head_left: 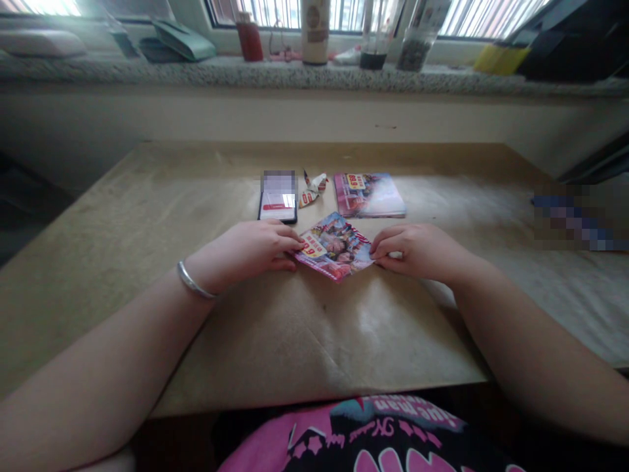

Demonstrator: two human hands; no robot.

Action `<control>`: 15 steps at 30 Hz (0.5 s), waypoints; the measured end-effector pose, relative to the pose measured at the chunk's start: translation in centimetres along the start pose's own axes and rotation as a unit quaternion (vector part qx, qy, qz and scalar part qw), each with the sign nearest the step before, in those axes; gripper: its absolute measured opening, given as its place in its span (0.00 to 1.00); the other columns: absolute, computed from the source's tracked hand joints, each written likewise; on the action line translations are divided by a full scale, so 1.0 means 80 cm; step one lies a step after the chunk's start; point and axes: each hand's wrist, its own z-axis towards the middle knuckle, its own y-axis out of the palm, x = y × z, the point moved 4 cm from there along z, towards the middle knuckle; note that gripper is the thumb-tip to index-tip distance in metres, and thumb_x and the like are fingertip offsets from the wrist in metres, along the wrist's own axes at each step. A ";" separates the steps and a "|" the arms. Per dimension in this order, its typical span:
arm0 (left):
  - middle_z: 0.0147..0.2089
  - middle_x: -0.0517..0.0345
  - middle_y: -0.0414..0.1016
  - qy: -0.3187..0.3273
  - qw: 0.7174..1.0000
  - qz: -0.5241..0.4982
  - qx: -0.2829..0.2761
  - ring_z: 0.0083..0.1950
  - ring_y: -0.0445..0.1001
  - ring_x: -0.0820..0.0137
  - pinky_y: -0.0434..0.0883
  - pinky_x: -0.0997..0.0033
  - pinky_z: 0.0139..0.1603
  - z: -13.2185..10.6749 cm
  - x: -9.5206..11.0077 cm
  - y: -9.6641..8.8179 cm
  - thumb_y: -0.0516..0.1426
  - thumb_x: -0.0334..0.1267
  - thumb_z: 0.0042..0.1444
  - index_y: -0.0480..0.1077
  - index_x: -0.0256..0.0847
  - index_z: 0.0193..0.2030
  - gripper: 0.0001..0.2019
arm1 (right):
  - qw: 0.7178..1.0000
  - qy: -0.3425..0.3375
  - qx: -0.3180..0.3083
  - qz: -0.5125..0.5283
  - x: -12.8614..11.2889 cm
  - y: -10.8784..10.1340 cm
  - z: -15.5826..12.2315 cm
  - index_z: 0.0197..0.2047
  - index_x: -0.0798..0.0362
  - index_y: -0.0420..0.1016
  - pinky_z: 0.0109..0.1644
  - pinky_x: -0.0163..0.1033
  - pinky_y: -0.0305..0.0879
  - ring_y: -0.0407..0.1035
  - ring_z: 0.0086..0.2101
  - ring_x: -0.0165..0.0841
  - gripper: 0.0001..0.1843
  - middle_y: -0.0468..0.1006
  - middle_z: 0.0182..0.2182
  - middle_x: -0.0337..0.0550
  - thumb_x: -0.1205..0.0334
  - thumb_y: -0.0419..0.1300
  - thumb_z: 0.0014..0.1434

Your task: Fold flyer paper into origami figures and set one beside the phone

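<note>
A square of colourful printed paper (339,246) lies turned cornerwise on the table in front of me. My left hand (263,246) pinches its left corner, while the fingers of my right hand (410,251) close on the right corner. Just behind it sits a folded paper figure (314,189), with pointed parts like a bird. To the right of that figure is a stack of similar printed sheets (369,195). A phone (278,198) with a lit screen lies behind my left hand.
The table (275,341) has a light brown covering. Beyond it, a stone windowsill (236,73) carries a red bottle (249,39), a pale bottle (315,33), glass containers (415,46) and a green case (184,42). A blurred bluish strip (580,223) lies at the far right.
</note>
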 end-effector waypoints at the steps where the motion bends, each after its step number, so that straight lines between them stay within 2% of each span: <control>1: 0.51 0.55 0.76 -0.005 1.000 -0.008 0.002 0.50 0.73 0.65 0.70 0.68 0.52 0.000 -0.001 0.000 0.56 0.46 0.60 0.74 0.47 0.50 0.14 | 1.000 0.009 -0.006 0.002 0.001 0.000 0.000 0.31 0.49 0.79 0.35 0.34 0.62 0.74 0.34 0.31 0.09 0.81 0.37 0.39 0.64 0.57 0.57; 4: 0.46 0.54 0.77 -0.020 0.999 -0.046 0.012 0.46 0.73 0.68 0.69 0.69 0.50 0.002 -0.007 0.002 0.52 0.43 0.63 0.77 0.44 0.45 0.13 | 0.999 0.048 -0.020 0.008 0.005 0.001 0.001 0.32 0.51 0.77 0.35 0.35 0.60 0.72 0.34 0.32 0.09 0.79 0.36 0.42 0.63 0.55 0.58; 8: 0.34 0.53 0.74 -0.071 0.995 -0.065 0.035 0.35 0.71 0.70 0.67 0.71 0.39 0.006 -0.015 0.004 0.52 0.42 0.62 0.75 0.37 0.31 0.15 | 0.993 0.106 -0.031 0.030 0.012 0.008 0.005 0.30 0.53 0.72 0.33 0.35 0.58 0.68 0.29 0.31 0.09 0.75 0.32 0.44 0.61 0.54 0.58; 10: 0.33 0.53 0.73 -0.105 0.991 -0.074 0.040 0.34 0.69 0.70 0.66 0.71 0.36 0.009 -0.013 0.004 0.52 0.41 0.61 0.74 0.37 0.31 0.14 | 0.989 0.143 -0.031 0.037 0.014 0.011 0.008 0.28 0.53 0.70 0.31 0.35 0.56 0.65 0.27 0.30 0.10 0.74 0.30 0.43 0.59 0.53 0.59; 13: 0.32 0.54 0.74 -0.164 0.982 -0.080 0.045 0.34 0.69 0.69 0.64 0.70 0.36 0.013 -0.004 0.006 0.52 0.44 0.60 0.73 0.38 0.31 0.15 | 0.977 0.206 -0.030 0.035 0.015 0.016 0.012 0.26 0.52 0.67 0.29 0.35 0.53 0.63 0.26 0.30 0.17 0.72 0.27 0.42 0.51 0.51 0.61; 15: 0.31 0.54 0.74 -0.235 0.969 -0.071 0.035 0.33 0.69 0.68 0.62 0.70 0.33 0.013 -0.001 0.009 0.50 0.49 0.61 0.73 0.39 0.30 0.18 | 0.969 0.243 -0.029 0.031 0.015 0.020 0.014 0.25 0.51 0.67 0.28 0.36 0.52 0.62 0.26 0.31 0.20 0.72 0.28 0.43 0.47 0.51 0.61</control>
